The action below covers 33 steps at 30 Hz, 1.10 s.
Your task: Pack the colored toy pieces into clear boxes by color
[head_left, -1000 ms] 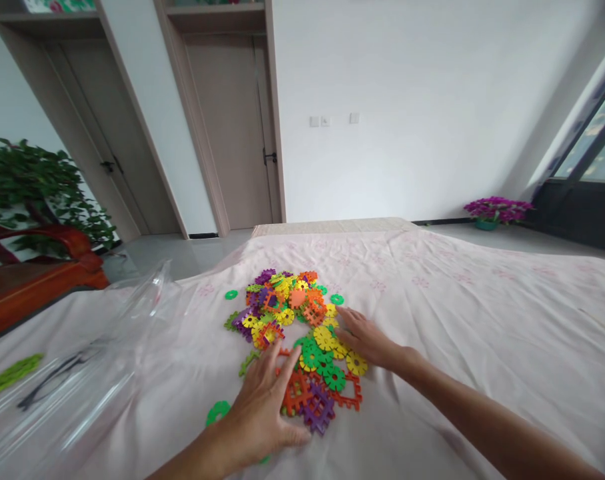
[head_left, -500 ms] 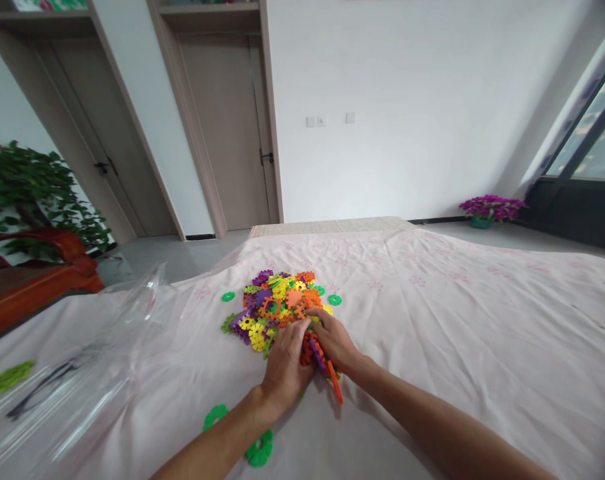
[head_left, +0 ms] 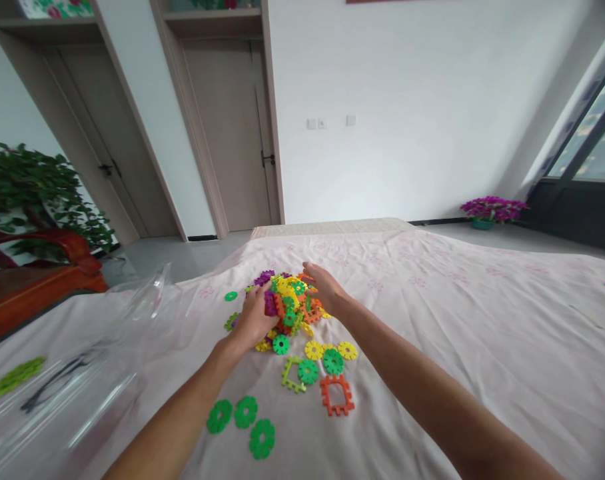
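Note:
A heap of plastic building pieces (head_left: 288, 303) in purple, yellow, orange and green, notched discs and toothed squares, lies on the pale cloth. My left hand (head_left: 252, 319) cups the heap's left side, fingers apart and touching purple pieces; some fingertips are hidden. At the right side, my right hand (head_left: 326, 290) is open, its fingers stretched over the heap's edge. In front lie loose pieces: an orange square frame (head_left: 324, 395), a lime frame (head_left: 285, 380), a green disc (head_left: 333, 362) and a yellow disc (head_left: 347, 351). Several green discs (head_left: 245, 412) rest nearer to me.
A clear plastic bag (head_left: 102, 393) lies at the left with dark straps and lime pieces (head_left: 17, 375) by it. The flowered cloth (head_left: 432, 320) spreads to the right. A red wooden chair (head_left: 42, 287) stands beyond the left edge.
My hands were together at the heap's near edge; they have moved apart and farther forward. Loose pieces now show on the cloth where the hands were, and the heap's top has changed.

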Motion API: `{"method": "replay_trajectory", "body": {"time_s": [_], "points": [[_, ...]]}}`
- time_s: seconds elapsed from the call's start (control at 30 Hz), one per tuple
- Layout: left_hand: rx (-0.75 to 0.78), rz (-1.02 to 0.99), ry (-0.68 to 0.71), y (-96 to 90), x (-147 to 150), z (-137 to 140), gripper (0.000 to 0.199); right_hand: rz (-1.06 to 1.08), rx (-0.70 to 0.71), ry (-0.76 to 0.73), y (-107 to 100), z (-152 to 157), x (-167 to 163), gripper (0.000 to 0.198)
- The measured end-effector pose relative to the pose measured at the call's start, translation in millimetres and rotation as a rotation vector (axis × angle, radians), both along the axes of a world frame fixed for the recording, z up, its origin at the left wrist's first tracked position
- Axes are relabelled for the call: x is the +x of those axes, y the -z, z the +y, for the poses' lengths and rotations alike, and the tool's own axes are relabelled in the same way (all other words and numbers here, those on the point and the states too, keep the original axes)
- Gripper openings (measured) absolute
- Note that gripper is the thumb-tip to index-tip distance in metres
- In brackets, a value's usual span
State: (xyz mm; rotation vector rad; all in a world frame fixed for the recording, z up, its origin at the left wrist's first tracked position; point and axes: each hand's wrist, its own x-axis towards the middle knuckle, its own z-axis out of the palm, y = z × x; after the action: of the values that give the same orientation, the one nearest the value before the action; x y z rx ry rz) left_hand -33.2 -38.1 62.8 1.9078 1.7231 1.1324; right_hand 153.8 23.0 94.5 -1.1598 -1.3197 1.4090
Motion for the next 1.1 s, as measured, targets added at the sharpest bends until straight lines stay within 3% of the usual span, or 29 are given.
{"method": "replay_trajectory", "body": {"time_s": [0.13, 0.3, 0.43, 0.63, 0.9, 1.0, 1.1], "points": [[-0.082, 0.267, 0.014, 19.2, -26, -53, 0.082, -0.282, 0.259, -0.015, 22, -21, 32, 0.056], [-0.417, 0.488, -0.014, 43.9, -47, -131, 0.104, -0.722, 0.455, -0.363, 64, -60, 77, 0.104], [-0.520, 0.568, -0.039, 56.6, -46, -156, 0.107, -0.927, 0.516, -0.577, 80, -89, 96, 0.122], [-0.349, 0.453, 0.047, 59.2, -12, -135, 0.098, -0.962, 0.669, -0.486, 80, -99, 75, 0.095], [0.001, 0.311, 0.136, 72.2, 42, -77, 0.078, -0.777, 0.835, -0.316, 82, -63, 50, 0.045], [0.111, 0.288, 0.157, 56.8, 52, -62, 0.065, -0.657, 0.756, -0.262, 81, -45, 53, 0.035], [0.179, 0.235, 0.192, 27.5, 52, -52, 0.048, -0.576, 0.629, -0.083, 84, -32, 61, 0.038]]}}
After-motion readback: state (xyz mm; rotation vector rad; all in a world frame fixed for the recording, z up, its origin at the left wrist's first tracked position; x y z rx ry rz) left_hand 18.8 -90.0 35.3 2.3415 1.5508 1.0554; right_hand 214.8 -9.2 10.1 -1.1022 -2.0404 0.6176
